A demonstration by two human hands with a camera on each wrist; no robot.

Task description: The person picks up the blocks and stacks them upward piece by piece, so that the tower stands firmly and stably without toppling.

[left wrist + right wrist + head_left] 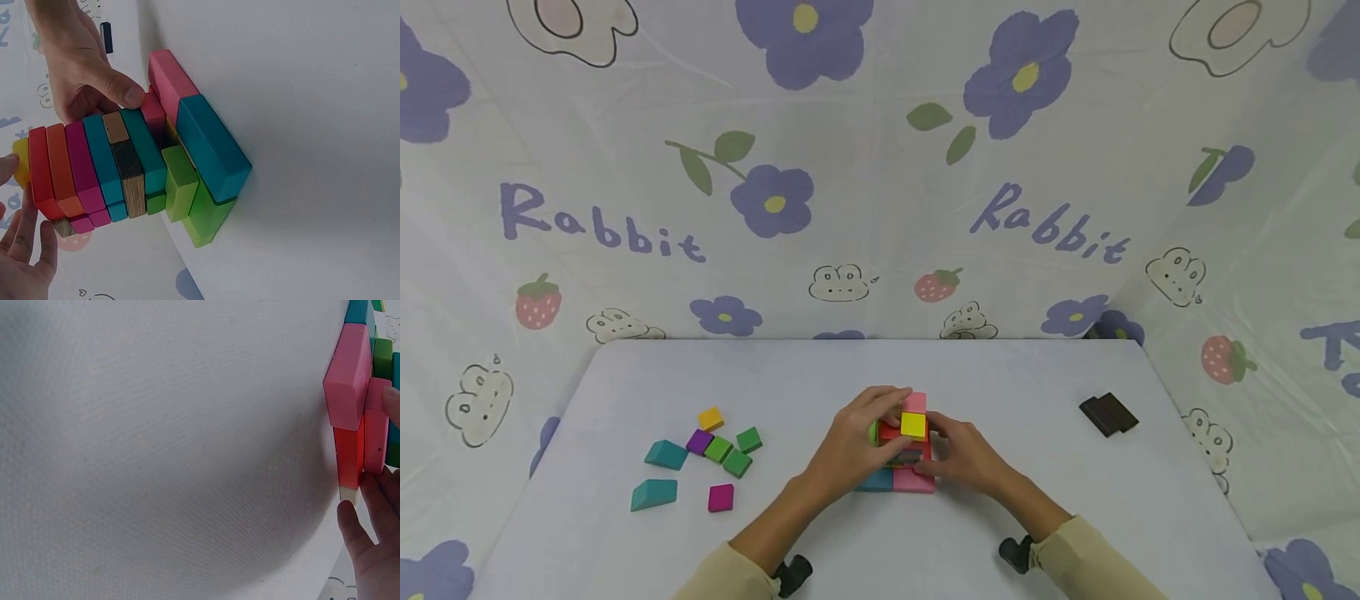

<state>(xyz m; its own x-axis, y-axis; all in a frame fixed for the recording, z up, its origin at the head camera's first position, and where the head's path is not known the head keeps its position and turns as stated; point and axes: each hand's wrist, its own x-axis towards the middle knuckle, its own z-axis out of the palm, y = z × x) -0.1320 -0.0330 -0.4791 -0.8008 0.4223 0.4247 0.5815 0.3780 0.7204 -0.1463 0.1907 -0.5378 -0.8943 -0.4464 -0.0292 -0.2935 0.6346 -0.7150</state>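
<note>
- Atop the block tower (128, 169), at its upper end: yellow block (913, 427), pinched between thumb and forefinger of left hand (853, 442).
- From left wrist: yellow just beside uppermost red block (44, 178); can't tell whether resting on it or held clear.
- Other left fingers loosely bent next to tower's upper end, near small wooden block (62, 227).
- Low on tower, right side: right hand (970, 454), fingers curled round it, thumb tip against small pink block (153, 115); can't tell how firmly.
- From right wrist: red base block (350, 456) just beside right fingertips, pink base block (347, 375) near thumb.
- Under the uppermost red, going down: orange block (64, 172), magenta block (85, 165), teal block (103, 156), more layers below.
- Also at base, on worktop (790, 375): teal base block (212, 147) and lime base block (209, 209).
- Well left of both hands, loose on worktop: green blocks (718, 450), purple block (700, 442), orange-yellow block (711, 418), loose magenta block (721, 497), two teal wedges (655, 494).
- Far right: dark flat blocks (1105, 415), touching each other.
</note>
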